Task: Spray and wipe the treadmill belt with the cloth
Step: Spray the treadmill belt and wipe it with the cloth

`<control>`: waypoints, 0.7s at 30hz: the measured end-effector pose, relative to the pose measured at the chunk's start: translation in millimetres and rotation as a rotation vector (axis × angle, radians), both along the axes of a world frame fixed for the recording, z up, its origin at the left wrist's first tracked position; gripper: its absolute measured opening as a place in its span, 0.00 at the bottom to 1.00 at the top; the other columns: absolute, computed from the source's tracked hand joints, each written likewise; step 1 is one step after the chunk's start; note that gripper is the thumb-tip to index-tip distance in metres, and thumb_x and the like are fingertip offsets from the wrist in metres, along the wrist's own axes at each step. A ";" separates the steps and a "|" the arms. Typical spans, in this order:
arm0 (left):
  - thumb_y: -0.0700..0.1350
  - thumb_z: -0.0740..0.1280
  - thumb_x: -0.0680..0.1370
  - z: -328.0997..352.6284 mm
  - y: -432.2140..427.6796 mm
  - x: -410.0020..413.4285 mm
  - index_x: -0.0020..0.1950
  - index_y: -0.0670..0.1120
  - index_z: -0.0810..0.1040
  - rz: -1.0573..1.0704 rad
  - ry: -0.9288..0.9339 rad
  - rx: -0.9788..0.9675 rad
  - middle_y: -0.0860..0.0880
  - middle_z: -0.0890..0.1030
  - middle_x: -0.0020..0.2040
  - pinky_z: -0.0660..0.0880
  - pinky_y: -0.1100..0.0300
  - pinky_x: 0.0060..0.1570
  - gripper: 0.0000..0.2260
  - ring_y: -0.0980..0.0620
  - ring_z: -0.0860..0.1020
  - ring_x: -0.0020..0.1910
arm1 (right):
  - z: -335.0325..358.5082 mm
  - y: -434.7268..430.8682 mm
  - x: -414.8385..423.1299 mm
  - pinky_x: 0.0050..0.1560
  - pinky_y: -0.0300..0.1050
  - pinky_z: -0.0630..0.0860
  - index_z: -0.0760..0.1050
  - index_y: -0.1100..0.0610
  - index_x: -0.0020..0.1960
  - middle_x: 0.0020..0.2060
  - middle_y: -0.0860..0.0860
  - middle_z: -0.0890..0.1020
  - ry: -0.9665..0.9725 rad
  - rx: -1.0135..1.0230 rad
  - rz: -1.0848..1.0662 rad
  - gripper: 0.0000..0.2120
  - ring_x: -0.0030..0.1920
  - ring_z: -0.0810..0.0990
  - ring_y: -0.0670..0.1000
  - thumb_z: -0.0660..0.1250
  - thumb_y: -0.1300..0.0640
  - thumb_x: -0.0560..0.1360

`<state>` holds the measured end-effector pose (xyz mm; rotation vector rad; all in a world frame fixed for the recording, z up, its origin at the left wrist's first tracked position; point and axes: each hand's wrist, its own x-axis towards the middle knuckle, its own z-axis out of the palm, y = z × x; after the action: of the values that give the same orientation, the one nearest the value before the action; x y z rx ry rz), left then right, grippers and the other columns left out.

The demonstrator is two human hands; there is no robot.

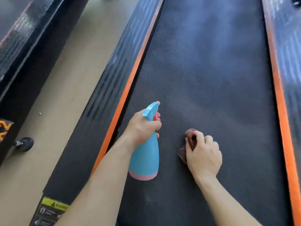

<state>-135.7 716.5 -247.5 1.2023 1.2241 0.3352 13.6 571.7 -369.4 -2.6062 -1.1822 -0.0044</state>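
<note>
Your right hand point(204, 156) hides most of the brown cloth point(190, 136) it clenches on the dark belt point(211, 70) (only bunched folds show). Left of the cloth, your left hand point(143, 126) grips the blue spray bottle point(145, 160).

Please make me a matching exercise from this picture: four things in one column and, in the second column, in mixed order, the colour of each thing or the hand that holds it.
Things
1. bottle
2. cloth
3. belt
4. rail stripe

Descriptions
a. orange
b. dark grey
c. gripped by the left hand
d. bunched under the right hand

Pairs: 1-c, 2-d, 3-b, 4-a
</note>
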 end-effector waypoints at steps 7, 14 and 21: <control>0.43 0.68 0.64 -3.7 -37.7 21.8 0.58 0.53 0.82 -0.143 0.129 0.026 0.53 0.81 0.45 0.85 0.42 0.48 0.22 0.50 0.81 0.41 | -6.0 -16.6 -4.2 0.36 0.53 0.73 0.77 0.54 0.54 0.42 0.57 0.75 0.009 0.051 -0.122 0.16 0.39 0.75 0.62 0.73 0.47 0.72; 0.42 0.70 0.70 -9.0 -38.9 34.4 0.46 0.49 0.79 -0.421 0.349 0.192 0.50 0.85 0.50 0.84 0.51 0.48 0.06 0.49 0.86 0.37 | -11.0 -15.4 -2.0 0.37 0.53 0.72 0.76 0.53 0.52 0.41 0.55 0.75 -0.012 0.078 -0.126 0.15 0.40 0.74 0.61 0.70 0.44 0.73; 0.40 0.70 0.73 -12.0 -25.7 26.4 0.48 0.47 0.80 -0.361 0.405 0.189 0.48 0.85 0.45 0.83 0.54 0.48 0.06 0.52 0.86 0.34 | -3.8 5.7 13.3 0.41 0.53 0.73 0.76 0.50 0.54 0.44 0.53 0.76 0.030 0.118 -0.092 0.14 0.44 0.76 0.59 0.69 0.43 0.74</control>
<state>-109.3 690.8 -259.5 1.6807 1.3036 -0.0689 26.9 577.4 -373.2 -2.5456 -1.0189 -0.0524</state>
